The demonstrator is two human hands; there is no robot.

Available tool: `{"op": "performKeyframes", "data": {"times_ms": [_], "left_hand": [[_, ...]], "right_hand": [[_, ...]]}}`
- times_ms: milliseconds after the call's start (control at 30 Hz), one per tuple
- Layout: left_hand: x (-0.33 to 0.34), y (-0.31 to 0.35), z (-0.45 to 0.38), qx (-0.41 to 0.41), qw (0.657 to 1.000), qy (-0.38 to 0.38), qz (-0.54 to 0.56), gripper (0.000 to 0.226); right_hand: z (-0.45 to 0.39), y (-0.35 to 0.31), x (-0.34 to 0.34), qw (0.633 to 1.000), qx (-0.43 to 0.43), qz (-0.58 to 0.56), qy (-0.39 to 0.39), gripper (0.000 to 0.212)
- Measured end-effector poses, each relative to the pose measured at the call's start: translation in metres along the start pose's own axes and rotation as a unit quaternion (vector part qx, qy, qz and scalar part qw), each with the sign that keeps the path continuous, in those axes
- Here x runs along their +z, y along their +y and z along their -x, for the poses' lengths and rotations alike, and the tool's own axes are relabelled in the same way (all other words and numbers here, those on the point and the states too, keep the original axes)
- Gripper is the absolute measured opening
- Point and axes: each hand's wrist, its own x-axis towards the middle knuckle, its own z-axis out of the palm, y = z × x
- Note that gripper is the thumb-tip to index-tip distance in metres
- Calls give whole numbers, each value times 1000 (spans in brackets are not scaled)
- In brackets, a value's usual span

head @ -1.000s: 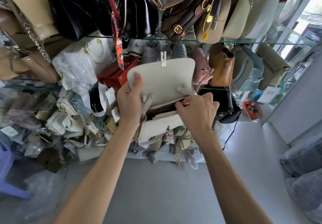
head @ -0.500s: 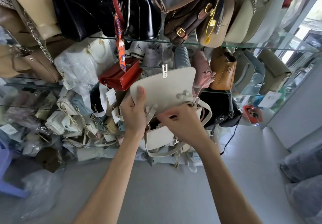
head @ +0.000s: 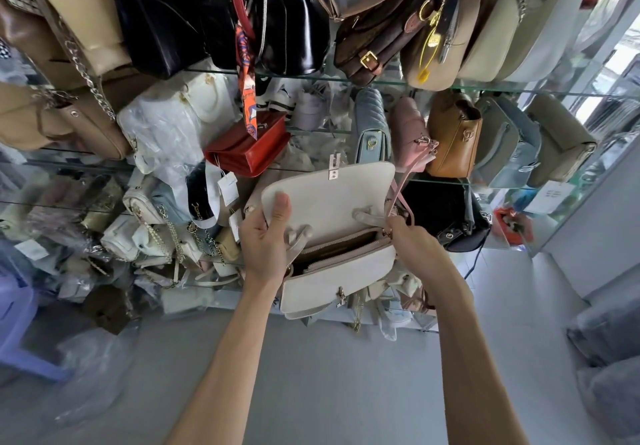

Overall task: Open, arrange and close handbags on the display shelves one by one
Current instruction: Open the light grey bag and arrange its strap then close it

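Head cam, the only view here: the cream handbag (head: 337, 271) is held up in front of the glass shelves (head: 485, 89), off the shelf and in mid-air between both hands. Its flap (head: 329, 195) is flipped up and the zip along the top looks pulled open, you can see the tan lining inside. So I'd say the "open" part is done for this bag, while arranging, closing the zip, dropping the flap and putting it back are all left. Plus there are loads of other bags on those shelves, no idea how many are already sorted

Grip-wise: left hand (head: 265, 240) is clamped on the bag's left side, thumb pressed on the underside of the raised flap, fingers hidden behind. Right hand (head: 412, 250) is pinched at the bag's top right corner, right by the zip end and where the strap attaches, but I can't tell exactly which bit it's pinching. The bag body hangs just below both hands, clasp (head: 341, 297) facing the camera
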Motion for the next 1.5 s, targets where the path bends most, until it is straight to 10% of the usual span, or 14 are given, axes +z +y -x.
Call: {"op": "performKeyframes", "data": {"times_ms": [167,367,733,1167,1500], "left_hand": [[-11,0,-3,-19,999,47,3,32],[-27,10,-7,-23,997,79,4,22],[-25,19,8,-11,998,59,9,28],[-39,-6,10,-9,997,68,-20,32],[-57,-47,-9,-137,959,141,-204,52]], "right_hand": [[0,5,8,992,14,-119,-37,68],[-4,24,6,954,-46,-294,-37,27],[-3,28,11,806,-27,-584,-94,33],[1,25,11,895,-52,-437,-72,17],[21,3,14,882,-78,-464,-31,24]]}}
